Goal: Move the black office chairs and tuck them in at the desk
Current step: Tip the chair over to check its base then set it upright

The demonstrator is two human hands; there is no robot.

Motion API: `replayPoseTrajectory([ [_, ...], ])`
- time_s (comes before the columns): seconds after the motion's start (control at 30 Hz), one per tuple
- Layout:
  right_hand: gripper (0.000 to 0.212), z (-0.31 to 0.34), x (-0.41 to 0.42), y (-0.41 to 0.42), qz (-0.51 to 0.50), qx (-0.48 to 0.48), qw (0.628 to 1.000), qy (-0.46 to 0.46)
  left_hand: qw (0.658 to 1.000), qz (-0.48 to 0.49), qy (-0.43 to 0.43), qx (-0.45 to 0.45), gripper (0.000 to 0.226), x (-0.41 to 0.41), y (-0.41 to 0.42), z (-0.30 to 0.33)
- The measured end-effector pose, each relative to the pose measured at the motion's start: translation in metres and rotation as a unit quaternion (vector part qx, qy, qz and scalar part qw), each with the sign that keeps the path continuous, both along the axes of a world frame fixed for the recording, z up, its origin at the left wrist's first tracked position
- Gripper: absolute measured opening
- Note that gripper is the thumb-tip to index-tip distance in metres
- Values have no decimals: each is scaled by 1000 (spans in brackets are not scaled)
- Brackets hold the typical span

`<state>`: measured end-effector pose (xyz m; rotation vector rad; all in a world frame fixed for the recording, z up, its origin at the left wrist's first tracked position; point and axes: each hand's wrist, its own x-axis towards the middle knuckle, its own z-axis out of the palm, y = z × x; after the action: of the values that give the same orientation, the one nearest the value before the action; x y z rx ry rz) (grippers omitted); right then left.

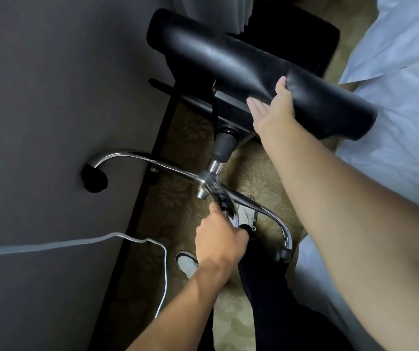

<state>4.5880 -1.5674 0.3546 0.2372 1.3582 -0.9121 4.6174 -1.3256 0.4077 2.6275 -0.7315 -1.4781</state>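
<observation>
The fingers of the left hand (219, 240) are curled around 1 chrome leg of the chair base (203, 178), low in the middle of the frame, with the thumb lying along the metal. The fingers of the right hand (274, 107) are straight and spread, the palm pressed flat against the underside edge of the black seat (228, 62), with the thumb wrapped up over the padded edge. The black office chair is tipped over on its side: the seat sits in the upper middle of the frame, tilted from upper left down to the right, and its dark column (223, 145) runs down from it to the chrome hub. 1 leg reaches left, and its black wheel (94, 178) overlaps the dark desk top (51, 97), which fills the left half of the frame. Another leg curves down to the right and ends in a wheel (283, 254) just beside the white bedding (393, 122) on the right side. A white cable (76, 243) runs across the desk top at the lower left and hangs down over its edge. Under the chair is a patterned beige carpet (190, 127). 2 white shoes show, 1 (188, 264) at the lower middle and the other (247, 216) behind the chrome leg, with a dark trouser leg (266, 287) below them. A pale curtain (218, 11) hangs at the top of the frame.
</observation>
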Motion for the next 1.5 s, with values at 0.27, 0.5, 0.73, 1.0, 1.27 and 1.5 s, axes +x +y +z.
replayPoseTrajectory([
  [0.27,60,4,4,30,-10,-31,998,54,998,0,13,-58,58,4,33,3],
  [0.5,56,20,15,68,-28,-60,995,75,996,1,19,-86,66,6,71,3],
  [0.73,48,38,28,120,-28,-89,992,82,995,6,4,-97,64,5,121,3],
  [1.0,72,51,59,173,-20,-98,992,74,993,44,42,-100,75,10,162,19],
  [1.27,69,60,71,190,8,-97,993,71,994,59,24,-84,80,9,177,17],
  [1.5,67,59,71,197,7,-93,992,82,994,81,18,-73,82,7,188,5],
])
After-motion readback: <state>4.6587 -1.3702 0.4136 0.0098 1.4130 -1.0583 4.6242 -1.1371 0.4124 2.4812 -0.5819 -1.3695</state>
